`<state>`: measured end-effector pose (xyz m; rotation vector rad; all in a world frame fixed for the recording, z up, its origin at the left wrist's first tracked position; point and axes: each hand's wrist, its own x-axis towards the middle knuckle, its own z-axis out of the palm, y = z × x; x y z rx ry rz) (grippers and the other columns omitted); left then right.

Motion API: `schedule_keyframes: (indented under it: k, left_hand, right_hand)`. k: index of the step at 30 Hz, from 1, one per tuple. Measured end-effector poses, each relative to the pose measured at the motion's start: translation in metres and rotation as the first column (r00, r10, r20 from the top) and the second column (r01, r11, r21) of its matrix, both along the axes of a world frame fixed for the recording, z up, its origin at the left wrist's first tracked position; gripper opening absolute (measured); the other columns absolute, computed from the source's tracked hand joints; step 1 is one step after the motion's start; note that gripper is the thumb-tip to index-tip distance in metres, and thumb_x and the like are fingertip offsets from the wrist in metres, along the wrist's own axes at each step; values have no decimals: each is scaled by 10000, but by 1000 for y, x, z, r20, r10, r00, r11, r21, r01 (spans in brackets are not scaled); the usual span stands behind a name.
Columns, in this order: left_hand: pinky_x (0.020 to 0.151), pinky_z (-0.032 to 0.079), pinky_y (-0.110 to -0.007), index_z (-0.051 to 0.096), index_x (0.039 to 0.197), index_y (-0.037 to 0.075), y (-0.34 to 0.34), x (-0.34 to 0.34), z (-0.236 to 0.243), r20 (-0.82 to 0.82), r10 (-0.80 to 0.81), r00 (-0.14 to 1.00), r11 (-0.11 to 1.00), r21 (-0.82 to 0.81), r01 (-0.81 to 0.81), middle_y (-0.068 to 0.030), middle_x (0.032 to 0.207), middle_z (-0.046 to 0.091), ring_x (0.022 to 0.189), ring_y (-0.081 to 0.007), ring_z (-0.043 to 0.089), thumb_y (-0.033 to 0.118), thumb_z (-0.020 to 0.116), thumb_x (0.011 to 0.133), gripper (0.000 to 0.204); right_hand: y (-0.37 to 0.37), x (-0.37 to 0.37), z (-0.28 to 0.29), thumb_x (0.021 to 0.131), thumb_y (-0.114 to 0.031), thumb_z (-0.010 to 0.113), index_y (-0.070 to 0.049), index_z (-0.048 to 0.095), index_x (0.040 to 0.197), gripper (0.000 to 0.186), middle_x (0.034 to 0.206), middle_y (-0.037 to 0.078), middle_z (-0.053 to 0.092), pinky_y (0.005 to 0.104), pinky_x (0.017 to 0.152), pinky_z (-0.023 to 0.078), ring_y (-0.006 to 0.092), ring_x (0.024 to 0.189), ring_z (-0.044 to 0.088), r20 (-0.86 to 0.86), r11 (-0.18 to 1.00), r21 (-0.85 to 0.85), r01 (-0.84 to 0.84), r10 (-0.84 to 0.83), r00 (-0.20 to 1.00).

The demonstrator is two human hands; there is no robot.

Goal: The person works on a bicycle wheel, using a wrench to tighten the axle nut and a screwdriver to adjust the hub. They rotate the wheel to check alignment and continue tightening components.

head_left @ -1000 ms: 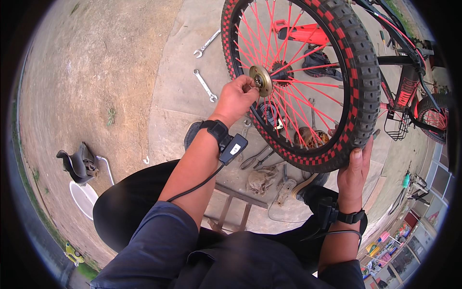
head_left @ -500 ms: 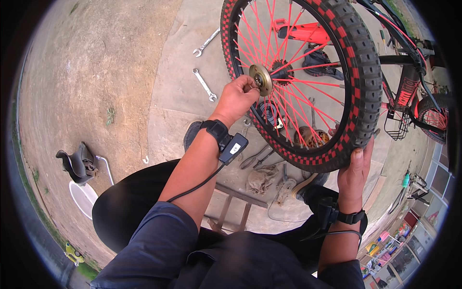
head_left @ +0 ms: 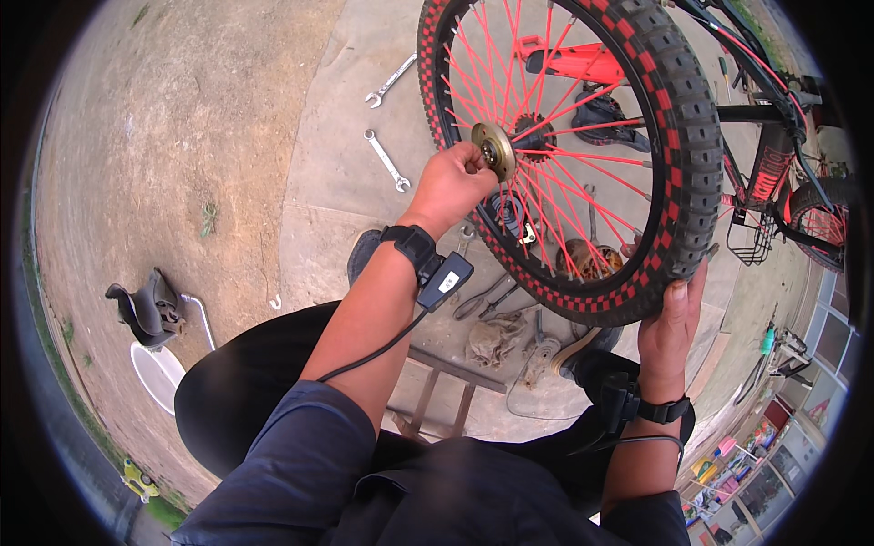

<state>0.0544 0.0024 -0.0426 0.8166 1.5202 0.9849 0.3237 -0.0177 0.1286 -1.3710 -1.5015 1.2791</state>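
Observation:
My left hand (head_left: 460,187) is pinched at the brass-coloured hub disc (head_left: 501,146) of an upright bicycle wheel with pink-red spokes; whatever its fingertips hold at the axle is hidden. Behind the disc sits a dark toothed sprocket (head_left: 539,132). My right hand (head_left: 672,323) grips the wheel's black-and-red checked tyre (head_left: 687,173) low on the right. Two silver spanners (head_left: 387,159) lie on the concrete left of the wheel, and a metal bowl with orange-brown contents (head_left: 592,259) shows through the spokes.
A bicycle frame (head_left: 769,164) stands at right. A red item (head_left: 587,59) and a black saddle (head_left: 596,114) lie behind the wheel. Tools and rags (head_left: 496,341) lie below it, near a wooden frame (head_left: 437,387). A white basin (head_left: 155,373) and black object (head_left: 146,309) sit at left.
My left hand has shifted very slightly at the hub, its fingertips curling a little further in. The wheel and my right hand stay where they were.

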Motion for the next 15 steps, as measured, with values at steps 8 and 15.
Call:
schedule_keyframes:
  k: [8,15]
  left_hand:
    - [591,421,-268,583,845,19,-8,7,-9,66,81,995,994,66,-85,19,704,538,647,-70,476,90,659,838,104]
    - [501,358,-230,567,879,74,-15,12,-7,402,233,885,972,-97,-212,19,722,546,600,-57,485,75,607,903,47]
  right_hand:
    - [-1,-5,1,977,-456,575,-2,384,1479,704,1391,94,506,356,1120,325,196,1265,474,-25,999,-19,31,-32,999]
    - [0,-3,0,980,-448,570,0,385,1478,695,1386,95,510,354,1111,333,197,1253,478,-23,1000,-12,22,-22,1000]
